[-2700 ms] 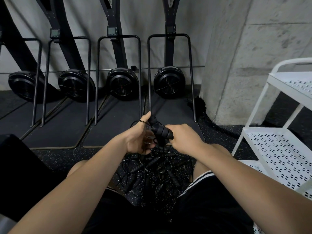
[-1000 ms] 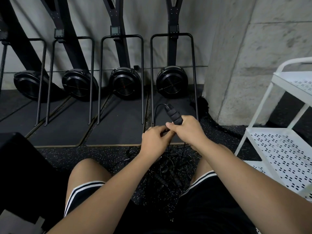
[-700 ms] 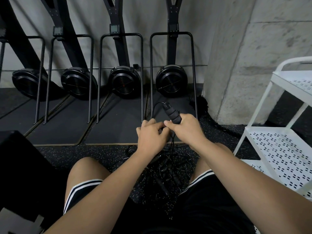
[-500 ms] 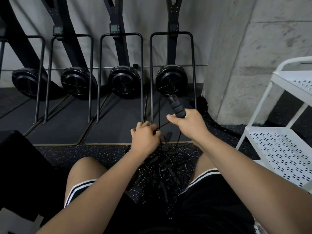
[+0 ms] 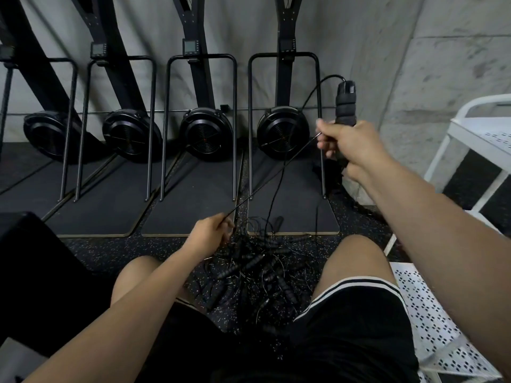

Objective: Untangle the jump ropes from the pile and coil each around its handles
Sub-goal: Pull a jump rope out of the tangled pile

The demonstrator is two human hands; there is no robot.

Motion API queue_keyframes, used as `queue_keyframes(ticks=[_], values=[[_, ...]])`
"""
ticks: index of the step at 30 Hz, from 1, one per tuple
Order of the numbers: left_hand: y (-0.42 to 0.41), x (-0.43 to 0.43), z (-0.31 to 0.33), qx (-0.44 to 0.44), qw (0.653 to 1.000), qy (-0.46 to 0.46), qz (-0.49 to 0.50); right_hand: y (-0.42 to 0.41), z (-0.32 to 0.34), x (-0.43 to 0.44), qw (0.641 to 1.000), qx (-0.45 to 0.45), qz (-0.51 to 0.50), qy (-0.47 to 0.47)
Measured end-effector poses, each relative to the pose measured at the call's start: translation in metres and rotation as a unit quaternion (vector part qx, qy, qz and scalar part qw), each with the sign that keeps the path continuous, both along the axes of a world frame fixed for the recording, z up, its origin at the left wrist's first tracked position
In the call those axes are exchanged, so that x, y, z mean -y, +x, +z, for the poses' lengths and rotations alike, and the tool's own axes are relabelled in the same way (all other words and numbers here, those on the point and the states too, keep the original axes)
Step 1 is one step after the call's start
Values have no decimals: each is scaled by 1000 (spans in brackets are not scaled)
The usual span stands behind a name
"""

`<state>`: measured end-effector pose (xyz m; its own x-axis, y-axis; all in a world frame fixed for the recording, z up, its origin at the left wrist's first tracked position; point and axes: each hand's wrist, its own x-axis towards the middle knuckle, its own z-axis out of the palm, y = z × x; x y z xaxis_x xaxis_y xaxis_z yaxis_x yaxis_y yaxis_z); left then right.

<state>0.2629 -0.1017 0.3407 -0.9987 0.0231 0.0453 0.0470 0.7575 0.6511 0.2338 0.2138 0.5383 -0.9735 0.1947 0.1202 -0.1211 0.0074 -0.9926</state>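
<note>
A tangled pile of black jump ropes (image 5: pixel 257 269) lies on the speckled floor between my knees. My right hand (image 5: pixel 349 142) is raised up and to the right, gripping a black foam handle (image 5: pixel 345 106) upright. Its thin black cord (image 5: pixel 279 175) loops from the handle top down toward the pile. A taut stretch of cord runs diagonally from my right fingers down to my left hand (image 5: pixel 210 233), which pinches it just above the pile's left edge.
Several black ski-machine stands (image 5: pixel 204 128) with floor mats line the grey wall ahead. A concrete pillar (image 5: pixel 442 64) rises at right. A white perforated cart (image 5: pixel 475 139) stands close on the right. A black box (image 5: pixel 36 258) sits by my left knee.
My right hand has lifted the handle up and to the right, away from my left hand. My left hand has dropped toward the pile, and the cord now stretches taut between them.
</note>
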Motion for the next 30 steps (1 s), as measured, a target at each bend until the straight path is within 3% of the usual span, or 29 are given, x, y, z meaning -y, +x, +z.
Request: queue_keyframes(ticks=[9,16,22,30], values=[[2,8,-9,31,998,41,40,-21,-7,-15,988,69,49,-128],[-7,-30,39,-18,995,96,-20,-5,-79,9,976,180,105,-60],[-10,-66,76,-4,970,235,-57,27,-125,33,989,140,36,-38],[-24,-83,99,43,921,384,-58,74,-160,56,972,105,187,95]])
